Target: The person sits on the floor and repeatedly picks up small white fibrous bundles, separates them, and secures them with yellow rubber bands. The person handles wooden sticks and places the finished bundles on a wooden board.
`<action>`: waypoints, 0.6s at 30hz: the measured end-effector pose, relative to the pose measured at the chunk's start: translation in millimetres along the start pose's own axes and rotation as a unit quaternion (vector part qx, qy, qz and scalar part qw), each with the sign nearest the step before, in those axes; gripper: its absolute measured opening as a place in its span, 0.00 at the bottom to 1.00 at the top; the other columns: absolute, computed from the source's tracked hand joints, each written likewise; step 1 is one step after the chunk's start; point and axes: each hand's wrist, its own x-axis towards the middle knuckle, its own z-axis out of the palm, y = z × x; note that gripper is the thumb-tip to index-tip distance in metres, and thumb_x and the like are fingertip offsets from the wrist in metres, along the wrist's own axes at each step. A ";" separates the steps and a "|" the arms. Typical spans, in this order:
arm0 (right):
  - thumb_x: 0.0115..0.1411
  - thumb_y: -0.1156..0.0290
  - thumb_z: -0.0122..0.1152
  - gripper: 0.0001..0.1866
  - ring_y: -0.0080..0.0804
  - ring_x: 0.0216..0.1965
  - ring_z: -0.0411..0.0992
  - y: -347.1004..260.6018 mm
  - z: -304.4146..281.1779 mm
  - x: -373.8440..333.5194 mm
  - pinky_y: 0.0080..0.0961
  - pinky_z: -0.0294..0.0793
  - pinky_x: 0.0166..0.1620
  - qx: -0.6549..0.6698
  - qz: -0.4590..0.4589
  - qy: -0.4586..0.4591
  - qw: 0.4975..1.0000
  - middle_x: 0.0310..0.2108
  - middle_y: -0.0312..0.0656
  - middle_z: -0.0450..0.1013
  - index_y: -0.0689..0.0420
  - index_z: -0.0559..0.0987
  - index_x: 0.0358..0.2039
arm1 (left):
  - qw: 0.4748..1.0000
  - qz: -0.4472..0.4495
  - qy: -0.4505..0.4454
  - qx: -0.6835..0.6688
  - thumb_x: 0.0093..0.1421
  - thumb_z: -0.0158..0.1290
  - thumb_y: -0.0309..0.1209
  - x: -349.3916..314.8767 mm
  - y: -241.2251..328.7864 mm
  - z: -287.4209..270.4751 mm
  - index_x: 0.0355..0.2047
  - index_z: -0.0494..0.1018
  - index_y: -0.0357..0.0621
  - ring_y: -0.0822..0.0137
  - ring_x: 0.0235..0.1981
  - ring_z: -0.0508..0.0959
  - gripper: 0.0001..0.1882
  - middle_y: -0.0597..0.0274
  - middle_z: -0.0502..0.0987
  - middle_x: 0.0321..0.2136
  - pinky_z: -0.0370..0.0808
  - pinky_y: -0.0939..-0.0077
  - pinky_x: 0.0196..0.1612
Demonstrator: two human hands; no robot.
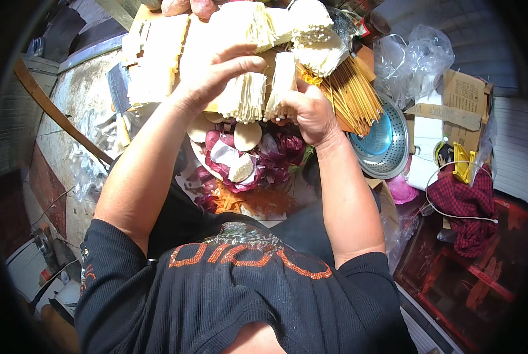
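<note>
My left hand [214,74] is spread over a bundle of enoki mushrooms [246,97], thumb and fingers apart; glare washes out part of it. In my right hand [314,112], closed by its thumb and fingers, is a smaller enoki bundle [283,79], its stem ends pointing toward me. More enoki mushrooms [320,50] are heaped beyond it. Pale flat sheets [152,62], too bright to make out, lie left of my left hand. Many thin wooden skewers [352,97] fan out just right of my right hand.
Onion skins [217,171] and orange peelings [228,200] lie below my hands. A cleaver [119,88] rests at the left. To the right are a metal colander [399,138], clear plastic bags [417,59], a cardboard box [461,106] and a checked cloth [467,203].
</note>
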 end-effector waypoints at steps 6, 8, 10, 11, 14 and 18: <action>0.52 0.77 0.53 0.17 0.23 0.37 0.73 12.5 17.0 -7.5 0.20 0.73 0.42 0.018 -0.055 -0.077 0.995 0.37 0.38 0.74 0.62 0.75 0.44 | 0.973 -0.086 -0.185 -0.106 0.59 0.56 0.41 -8.0 -9.3 29.0 0.55 0.65 0.32 0.69 0.45 0.75 0.31 0.55 0.75 0.44 0.71 0.75 0.50; 0.51 0.76 0.54 0.16 0.23 0.38 0.72 11.4 15.8 -7.5 0.21 0.73 0.43 0.001 -0.002 -0.067 0.998 0.37 0.38 0.74 0.63 0.76 0.43 | 0.978 -0.071 -0.163 -0.107 0.61 0.54 0.40 -12.2 -6.3 34.7 0.55 0.65 0.31 0.69 0.44 0.75 0.28 0.55 0.75 0.43 0.72 0.75 0.49; 0.51 0.76 0.54 0.16 0.24 0.38 0.72 3.9 20.4 -7.4 0.22 0.73 0.43 -0.013 0.021 -0.065 0.998 0.36 0.38 0.74 0.63 0.76 0.42 | 0.980 -0.050 -0.162 -0.107 0.62 0.51 0.38 -8.7 -14.5 30.0 0.54 0.67 0.32 0.69 0.44 0.75 0.25 0.54 0.75 0.43 0.72 0.75 0.49; 0.52 0.74 0.53 0.16 0.26 0.40 0.72 3.9 21.1 -7.8 0.23 0.72 0.44 -0.040 0.020 -0.058 0.997 0.38 0.40 0.75 0.64 0.76 0.43 | 0.980 -0.039 -0.162 -0.107 0.63 0.50 0.37 -7.1 -19.9 26.9 0.53 0.67 0.32 0.68 0.44 0.75 0.23 0.54 0.76 0.43 0.72 0.75 0.50; 0.53 0.73 0.53 0.19 0.28 0.41 0.73 -3.1 17.2 -9.5 0.23 0.72 0.46 -0.180 0.005 -0.055 0.982 0.39 0.42 0.75 0.65 0.76 0.45 | 0.990 -0.041 -0.098 -0.093 0.62 0.49 0.38 -5.4 -29.2 18.9 0.45 0.75 0.39 0.71 0.42 0.76 0.18 0.62 0.78 0.38 0.72 0.77 0.46; 0.53 0.67 0.61 0.18 0.26 0.34 0.74 -7.7 7.5 -14.4 0.23 0.74 0.42 -0.273 -0.086 0.088 0.954 0.34 0.44 0.77 0.65 0.77 0.41 | 0.993 -0.109 -0.049 -0.020 0.62 0.49 0.31 -4.8 -17.2 12.3 0.40 0.76 0.38 0.71 0.33 0.78 0.11 0.62 0.79 0.32 0.74 0.77 0.39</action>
